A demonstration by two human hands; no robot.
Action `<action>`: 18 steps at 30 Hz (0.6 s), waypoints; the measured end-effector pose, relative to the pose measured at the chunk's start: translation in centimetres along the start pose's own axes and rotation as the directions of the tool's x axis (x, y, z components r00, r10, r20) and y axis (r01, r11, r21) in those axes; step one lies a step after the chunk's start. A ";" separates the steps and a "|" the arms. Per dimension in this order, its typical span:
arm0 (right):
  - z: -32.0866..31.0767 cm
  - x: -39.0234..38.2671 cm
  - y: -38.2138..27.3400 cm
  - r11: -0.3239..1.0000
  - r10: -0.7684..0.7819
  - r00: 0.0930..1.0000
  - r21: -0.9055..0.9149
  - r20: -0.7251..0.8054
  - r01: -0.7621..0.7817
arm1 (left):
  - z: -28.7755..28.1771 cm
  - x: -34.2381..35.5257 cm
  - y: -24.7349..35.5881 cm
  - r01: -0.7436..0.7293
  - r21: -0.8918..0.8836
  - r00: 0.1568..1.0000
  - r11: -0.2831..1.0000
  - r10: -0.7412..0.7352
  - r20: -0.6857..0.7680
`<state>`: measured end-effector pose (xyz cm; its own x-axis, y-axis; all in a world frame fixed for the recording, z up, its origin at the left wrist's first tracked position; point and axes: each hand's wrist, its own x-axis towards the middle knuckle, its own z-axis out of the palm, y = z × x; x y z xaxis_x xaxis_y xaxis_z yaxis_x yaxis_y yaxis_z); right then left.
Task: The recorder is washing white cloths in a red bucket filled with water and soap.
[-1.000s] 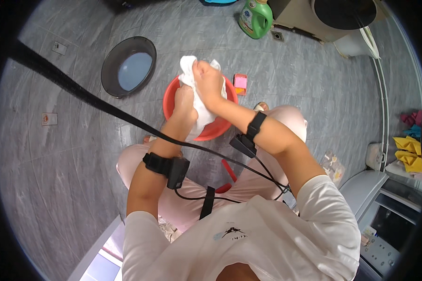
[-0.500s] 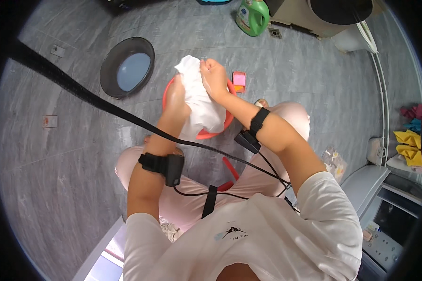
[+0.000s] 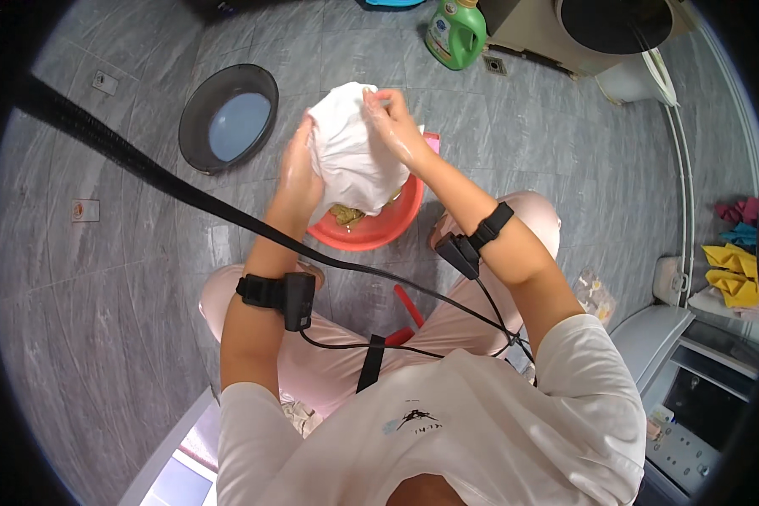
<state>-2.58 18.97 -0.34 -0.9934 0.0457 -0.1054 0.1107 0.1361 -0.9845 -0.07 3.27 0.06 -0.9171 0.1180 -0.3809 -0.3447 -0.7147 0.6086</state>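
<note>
A wet white cloth [image 3: 350, 152] is held up over a red basin [image 3: 371, 239], bunched and hanging in folds. My left hand [image 3: 299, 164] is closed on its left side, the fingers partly hidden by the fabric. With thumb and fingers, my right hand [image 3: 390, 126] grips its upper right edge. Both hands look wet. Below the cloth's lower edge, an olive-green crumpled thing [image 3: 346, 216] shows in the basin; the cloth hides the rest. Just beyond my right wrist, a small pink item [image 3: 433, 142] is partly covered.
A dark round tub [image 3: 190, 118] with bluish liquid stands on the grey tiled floor at the left. At the far side is a green detergent jug [image 3: 455, 38] beside a floor drain [image 3: 495, 65]. A black cable [image 3: 185, 190] crosses the view; folded yellow cloths [image 3: 734, 274] lie at the right.
The white cloth has been raised and spread wider, baring the basin's near part and the olive-green thing. My left hand moved slightly left; my right hand's fist loosened into a finger grip.
</note>
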 end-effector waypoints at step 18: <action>1.1 0.4 2.7 0.830 -0.490 0.871 -0.285 0.035 0.479 | -2.3 -0.9 -0.5 -0.084 0.513 0.996 0.854 0.072 0.043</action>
<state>-2.74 18.23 -3.18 -0.9204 -0.0616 0.3860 -0.3751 0.4174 -0.8277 1.34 1.98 -1.50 -0.9473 0.0955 -0.3059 -0.3204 -0.2663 0.9091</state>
